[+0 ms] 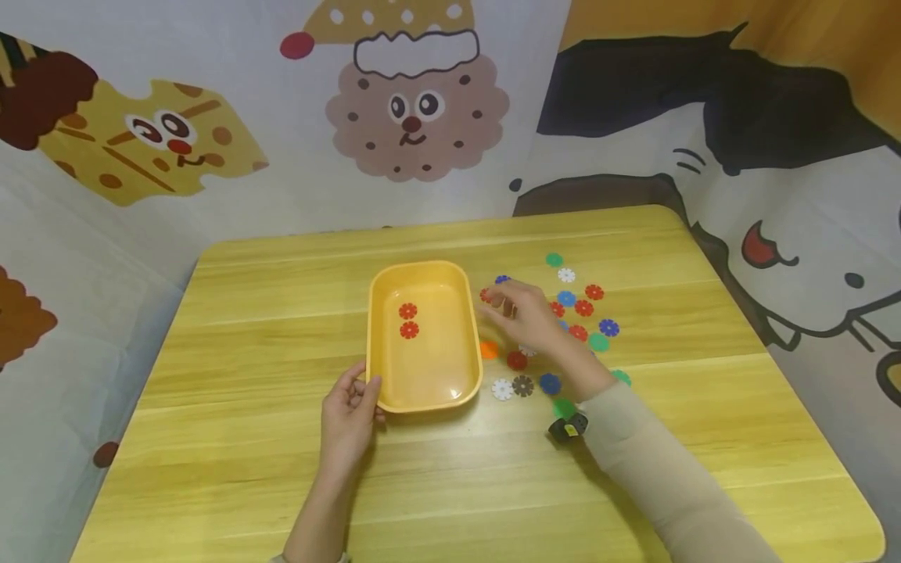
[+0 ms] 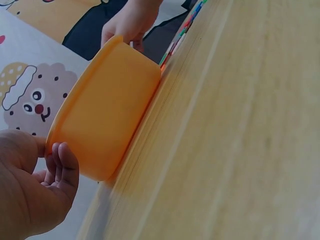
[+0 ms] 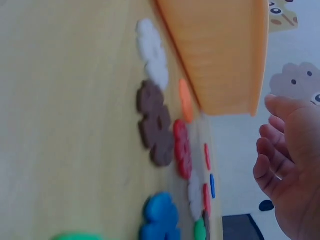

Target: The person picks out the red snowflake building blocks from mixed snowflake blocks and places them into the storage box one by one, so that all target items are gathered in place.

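My left hand [image 1: 348,414] grips the tray's [image 1: 425,403] near left corner to steady it; my right hand [image 1: 524,313] pinches a red disc [image 1: 486,295] beside its right rim.

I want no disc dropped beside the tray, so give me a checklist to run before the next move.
1. Yellow tray steadied by left hand at its near corner: ok.
2. Red disc pinched at right hand fingertips: ok in the head view; hidden in the wrist views.
3. Two red discs in the tray lie flat, with bare floor around them: ok.
4. Right hand over the tray: not ok, it is beside the tray's right rim.
5. Loose discs well on the table: ok.
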`<state>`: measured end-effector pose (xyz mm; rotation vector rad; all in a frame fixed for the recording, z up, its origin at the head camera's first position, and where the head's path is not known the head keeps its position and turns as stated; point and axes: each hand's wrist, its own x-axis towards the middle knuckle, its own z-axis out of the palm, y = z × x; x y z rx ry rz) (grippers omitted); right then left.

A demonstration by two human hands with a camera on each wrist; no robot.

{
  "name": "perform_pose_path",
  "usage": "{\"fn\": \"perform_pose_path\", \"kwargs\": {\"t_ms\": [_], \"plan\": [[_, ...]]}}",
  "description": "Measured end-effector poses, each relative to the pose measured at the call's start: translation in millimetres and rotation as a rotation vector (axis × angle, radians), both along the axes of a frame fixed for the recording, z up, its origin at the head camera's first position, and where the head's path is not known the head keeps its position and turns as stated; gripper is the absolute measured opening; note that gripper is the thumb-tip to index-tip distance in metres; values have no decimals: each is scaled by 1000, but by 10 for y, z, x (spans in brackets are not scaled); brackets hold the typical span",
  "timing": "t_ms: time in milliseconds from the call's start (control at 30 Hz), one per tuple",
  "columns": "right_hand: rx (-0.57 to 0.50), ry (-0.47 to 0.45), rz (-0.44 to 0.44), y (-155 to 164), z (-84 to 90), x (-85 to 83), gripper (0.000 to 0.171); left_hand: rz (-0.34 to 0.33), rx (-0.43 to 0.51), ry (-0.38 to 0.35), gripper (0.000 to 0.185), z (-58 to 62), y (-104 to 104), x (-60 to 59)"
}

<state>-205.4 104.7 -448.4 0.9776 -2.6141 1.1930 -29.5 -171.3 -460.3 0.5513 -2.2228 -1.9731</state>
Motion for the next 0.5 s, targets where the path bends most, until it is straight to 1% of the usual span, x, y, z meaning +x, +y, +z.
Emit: {"fn": "perform_pose_path", "kwargs": {"t_ms": [267,400,500], "plan": [[145,-178,9,121,-45,29,26,-6,5,0,42,3,2,7],[184,-237,31,146,-58,62,15,0,9,-5,43,4,3,10],[203,-252,48,173,-77,88,7,2,13,-9,43,6,7,15]]}}
